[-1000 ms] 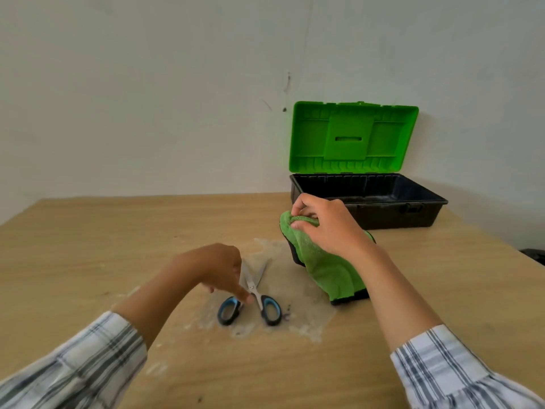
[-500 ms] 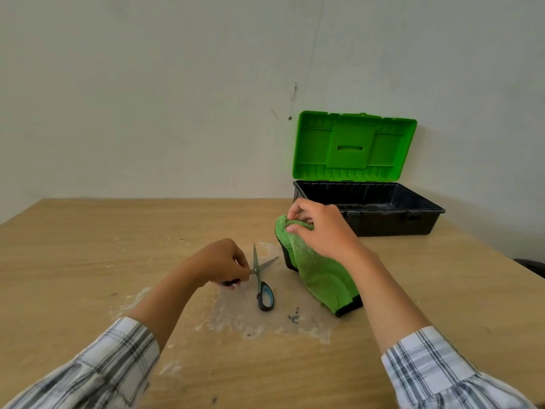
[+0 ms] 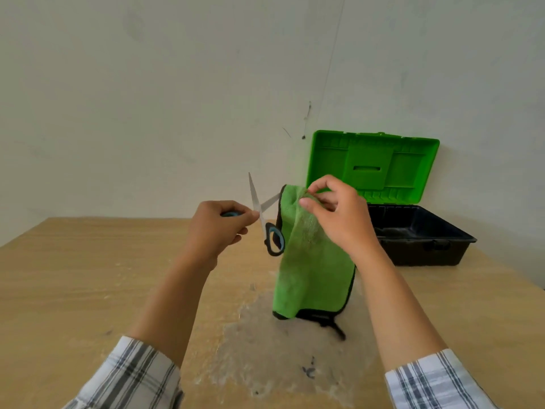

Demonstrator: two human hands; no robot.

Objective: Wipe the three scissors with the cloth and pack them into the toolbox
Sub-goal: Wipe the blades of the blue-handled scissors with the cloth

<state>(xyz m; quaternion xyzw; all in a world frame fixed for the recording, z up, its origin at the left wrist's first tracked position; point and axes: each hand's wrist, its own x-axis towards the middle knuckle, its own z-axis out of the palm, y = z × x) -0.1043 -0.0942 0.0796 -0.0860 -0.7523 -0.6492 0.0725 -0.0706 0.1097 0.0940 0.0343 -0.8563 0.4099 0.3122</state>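
Above the wooden table [image 3: 73, 276], my left hand [image 3: 218, 228] gripped one blue-lined handle loop of a pair of scissors [image 3: 259, 211]. My fingers were curled round it, and the second loop hung free just beside the cloth [image 3: 312, 267]. The blades stood parted and pointed upward, the longer one nearly upright and the shorter one angled toward the cloth's black-trimmed edge. Whether that tip touched the fabric, I could not tell.

My right hand [image 3: 339, 214] pinched the top of the green cloth between thumb and fingertips. The cloth hung down in front of my wrist, with its lower corner resting on a pale, rough patch [image 3: 280, 349] of the tabletop.

Behind my right hand, near the white wall [image 3: 177, 98], the toolbox [image 3: 413, 240] sat on the far right of the table. Its black tub was open and its green lid [image 3: 371, 163] stood upright. The scissors were raised well clear of the table, to the left of the toolbox and outside it. Plaid sleeves [image 3: 132, 376] covered both my forearms at the lower edge of the frame.
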